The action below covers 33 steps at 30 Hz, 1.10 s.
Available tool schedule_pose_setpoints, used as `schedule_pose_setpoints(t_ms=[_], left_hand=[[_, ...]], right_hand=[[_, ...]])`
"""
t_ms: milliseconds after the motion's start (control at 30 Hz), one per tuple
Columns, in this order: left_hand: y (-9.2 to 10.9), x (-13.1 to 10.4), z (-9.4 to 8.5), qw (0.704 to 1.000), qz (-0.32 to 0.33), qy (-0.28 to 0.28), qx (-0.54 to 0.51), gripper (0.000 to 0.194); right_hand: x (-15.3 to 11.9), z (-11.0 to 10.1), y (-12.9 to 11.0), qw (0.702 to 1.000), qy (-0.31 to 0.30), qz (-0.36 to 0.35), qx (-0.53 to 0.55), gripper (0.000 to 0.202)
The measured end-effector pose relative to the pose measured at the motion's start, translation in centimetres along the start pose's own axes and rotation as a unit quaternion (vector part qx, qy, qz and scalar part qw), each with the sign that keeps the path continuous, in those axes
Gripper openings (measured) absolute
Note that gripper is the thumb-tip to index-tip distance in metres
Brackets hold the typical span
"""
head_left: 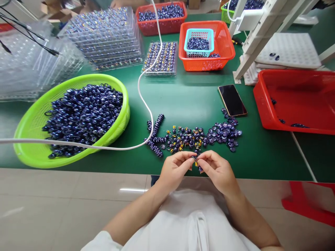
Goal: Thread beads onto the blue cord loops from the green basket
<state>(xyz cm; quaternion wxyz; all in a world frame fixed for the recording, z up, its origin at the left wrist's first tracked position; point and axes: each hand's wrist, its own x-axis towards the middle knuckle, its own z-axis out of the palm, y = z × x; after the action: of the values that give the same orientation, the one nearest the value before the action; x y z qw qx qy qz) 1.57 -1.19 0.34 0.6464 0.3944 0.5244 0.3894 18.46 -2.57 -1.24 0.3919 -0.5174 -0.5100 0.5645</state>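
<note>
— Where to look for the small piece (196, 163)?
— Pinched between fingertips of left hand (175, 169) and right hand (218, 170), by the near edge of the green table (178, 97), near the loose beads (187, 138).
— And for good handling?
— Press lightly, steady both wrists, work over the table.

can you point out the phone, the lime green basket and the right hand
Phone (232, 100): head view, middle of its dark screen.
Lime green basket (126, 104): head view, right-hand side of its rim.
Right hand (218, 170): head view, back of the hand.
</note>
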Motion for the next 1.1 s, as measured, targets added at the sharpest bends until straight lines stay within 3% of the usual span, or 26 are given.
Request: schedule_pose_setpoints(t_ms=[233,333,467,633,767,1100], left_hand=[[0.0,-0.3,0.1,1.0,0.023,0.01,0.017,0.01],[0.0,-0.1,0.0,1.0,0.019,0.022,0.009,0.008],[-0.2,0.2,-0.1,0.999,0.011,0.036,0.008,0.008],[-0.4,0.3,0.4,1.0,0.018,0.012,0.021,0.009],[-0.1,0.2,0.4,0.999,0.022,-0.012,0.035,0.013],[0.3,0.0,0.8,0.999,0.037,-0.026,0.031,0.014]], right_hand=[[0.1,-0.3,0.0,0.997,-0.016,-0.045,-0.062,0.012],[0.1,-0.6,0.0,0.986,-0.015,-0.129,-0.109,0.008],[-0.2,-0.8,-0.1,0.956,0.001,-0.245,-0.161,0.025],[-0.2,-0.4,-0.1,0.925,0.025,-0.305,-0.226,0.029],[-0.2,-0.4,0.3,0.916,0.051,-0.314,-0.245,0.026],[-0.6,-0.2,1.1,0.961,0.045,-0.235,-0.139,0.017]])
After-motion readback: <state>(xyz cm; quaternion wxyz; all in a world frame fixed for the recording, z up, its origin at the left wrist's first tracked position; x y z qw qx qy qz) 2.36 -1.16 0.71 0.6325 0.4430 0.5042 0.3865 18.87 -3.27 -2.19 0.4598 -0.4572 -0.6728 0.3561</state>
